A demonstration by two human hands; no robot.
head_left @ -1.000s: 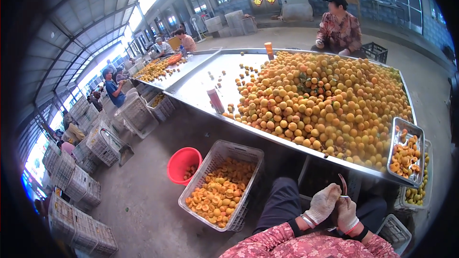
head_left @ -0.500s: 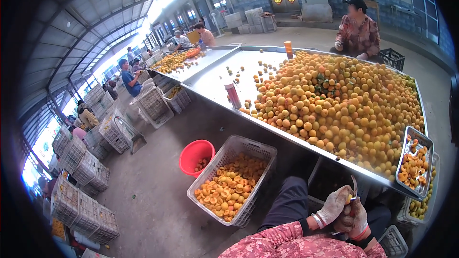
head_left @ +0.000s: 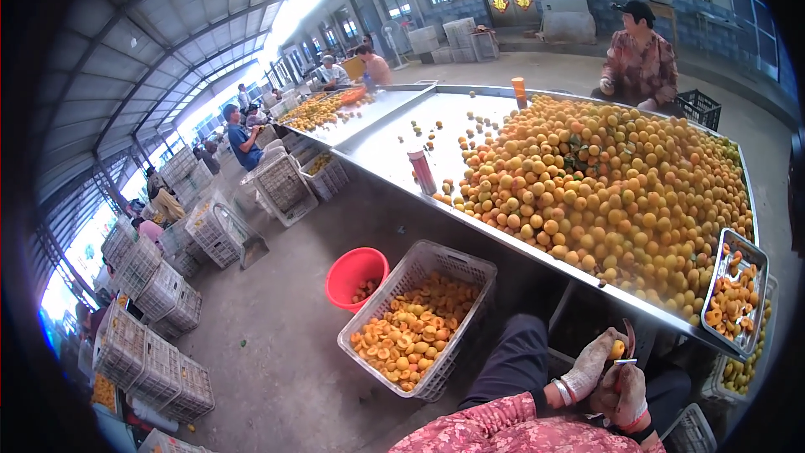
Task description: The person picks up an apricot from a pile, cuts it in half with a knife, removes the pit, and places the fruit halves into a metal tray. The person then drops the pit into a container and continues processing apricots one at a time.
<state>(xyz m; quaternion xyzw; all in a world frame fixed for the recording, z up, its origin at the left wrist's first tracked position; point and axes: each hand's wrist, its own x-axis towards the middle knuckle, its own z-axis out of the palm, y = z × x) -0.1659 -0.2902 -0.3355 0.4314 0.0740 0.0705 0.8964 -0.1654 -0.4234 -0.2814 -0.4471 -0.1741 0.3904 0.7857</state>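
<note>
My left hand, in a soiled white work glove, pinches a yellow-orange apricot above my lap. Close beside it, my gloved right hand is closed on a small knife; its short, shiny blade lies against or just under the fruit, and the handle is hidden in the fingers. Ahead, a big heap of whole apricots covers the right part of the metal table. Left of my knees, a grey plastic crate holds many apricot halves.
A red basin stands beyond the crate. A metal tray of halves rests on the table's right corner, above a crate of greenish fruit. A reddish cup stands on the table. Another person sits across. Stacked crates line the left.
The whole view has shifted slightly, so the scene sits further right. Both hands stay close together at the apricot; the blade now shows more plainly beside it.
</note>
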